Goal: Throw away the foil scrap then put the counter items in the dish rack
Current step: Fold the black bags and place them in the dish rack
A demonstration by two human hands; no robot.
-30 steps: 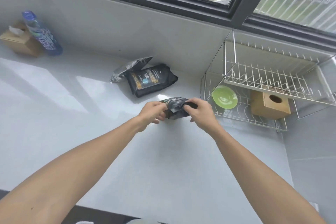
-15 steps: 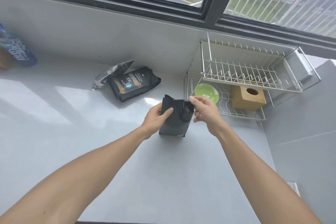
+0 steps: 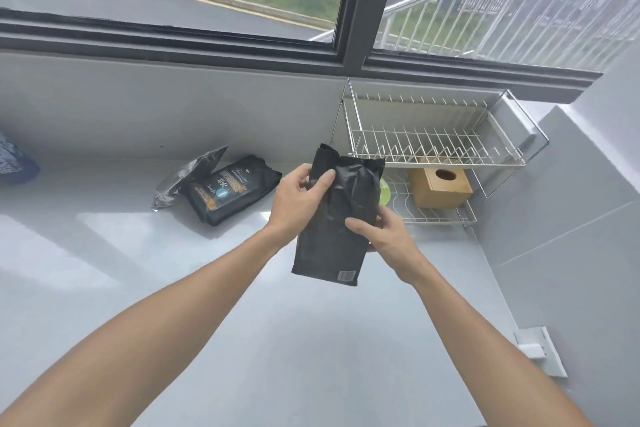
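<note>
Both hands hold one black pouch (image 3: 341, 215) upright above the counter (image 3: 104, 253): the left hand (image 3: 299, 199) is closed around its upper left edge with the thumb across the face, and the right hand (image 3: 384, 234) pinches its lower right side, fingers curled behind.

The pouch looks slack and soft, so a loose pinch on one edge could let it fold or slide out toward the counter below the grip. Its top looks crumpled rather than sealed; whether it is open cannot be told, and if it is, tipping it could spill whatever is inside.

Just right of and beyond the grip stands the wire dish rack (image 3: 433, 149), with a wooden box (image 3: 440, 185) on its lower shelf. That shelf's opening looks low, so a tall pouch pushed in upright could catch on the upper tier.

To the left of the grip lie a second black printed pouch (image 3: 232, 189) and, touching it, a silvery foil scrap (image 3: 187, 177), apparently not yet thrown away. No bin is in view.

A green dish (image 3: 385, 192) is almost wholly hidden behind the held pouch. A blue item (image 3: 14, 163) is cut off far left of the grip, too partial to identify. The pouch's front label faces away.
</note>
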